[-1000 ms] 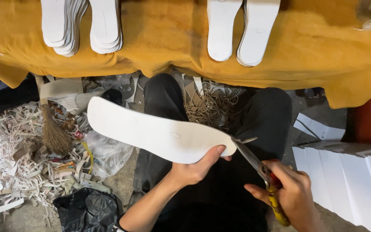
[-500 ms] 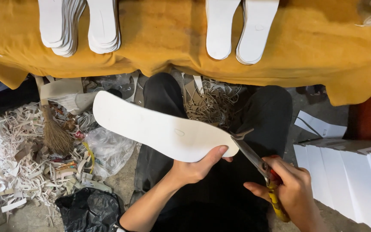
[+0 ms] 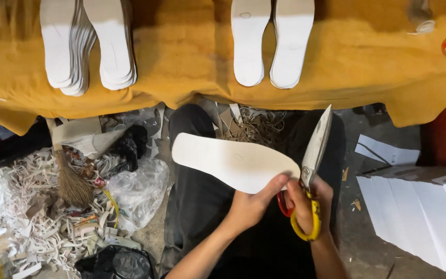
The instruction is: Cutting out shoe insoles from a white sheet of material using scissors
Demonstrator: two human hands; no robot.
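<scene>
- The left hand [image 3: 251, 206] is closed in a pinch on the flat white foot-shaped insole [image 3: 233, 161], thumb on top at the insole's rounded end and the other fingers tucked beneath it.
- From that pinch the insole stretches out toward ten o'clock, held level above the person's dark trousers [image 3: 192, 206], its far end free and touching nothing.
- The right hand [image 3: 308, 204] is curled tight around the yellow-and-red handles of the large steel scissors [image 3: 313, 170]; the fingers pass through the yellow loop, and the red loop sits just at nine o'clock of the knuckles.
- The scissor blades lie together and point up toward one o'clock, the tip well above both hands.
- The blades stand just at three o'clock of the insole's pinched end; whether metal touches the insole cannot be told.
- The two hands are pressed close together, the left thumb nearly against the right fingers.
- At twelve o'clock of the hands a mustard-yellow cloth [image 3: 181, 67] covers a table and carries two stacks of white insoles [image 3: 86, 46] and a loose pair of white insoles [image 3: 272, 41].
- At nine o'clock, on the floor, lie white paper trimmings [image 3: 21, 206] and a small straw brush [image 3: 70, 181].
- At three o'clock sits a row of white sheets [image 3: 419, 206].
</scene>
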